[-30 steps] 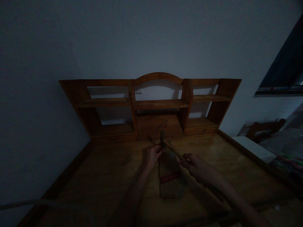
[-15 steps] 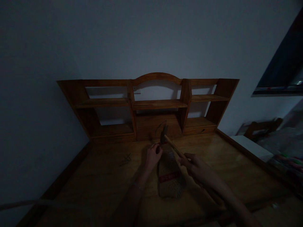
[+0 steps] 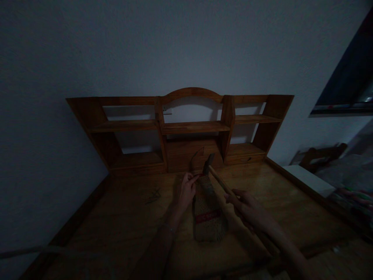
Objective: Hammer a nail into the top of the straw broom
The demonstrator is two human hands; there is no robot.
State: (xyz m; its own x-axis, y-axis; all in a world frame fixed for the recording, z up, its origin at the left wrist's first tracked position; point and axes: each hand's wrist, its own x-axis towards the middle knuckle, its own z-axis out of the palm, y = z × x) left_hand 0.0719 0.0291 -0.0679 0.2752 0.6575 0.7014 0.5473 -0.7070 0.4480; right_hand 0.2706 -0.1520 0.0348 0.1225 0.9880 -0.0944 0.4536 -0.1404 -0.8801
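Note:
In dim light, my right hand point(image 3: 247, 206) is closed around the wooden handle of a hammer point(image 3: 220, 179). The hammer's dark head point(image 3: 208, 164) is just right of my left fingertips, over the top end of a tan, speckled, bag-like piece point(image 3: 207, 202). That piece lies on the wooden desk, narrow at the far end, with a red band showing lettering near its wider end. My left hand point(image 3: 186, 190) has its thumb and fingers pinched together at the narrow, red-edged end. Whatever sits between those fingertips is too small and dark to make out.
A small pile of thin, nail-like pieces point(image 3: 153, 195) lies on the desk point(image 3: 122, 217) left of my left hand. A wooden shelf unit point(image 3: 195, 127) stands at the back against the wall. On the right are a chair point(image 3: 323, 155) and a white surface point(image 3: 309, 179).
The hammer head has shifted slightly right, away from my left fingertips, and my right hand moved a little right with it. My left fingers now reach more to the right.

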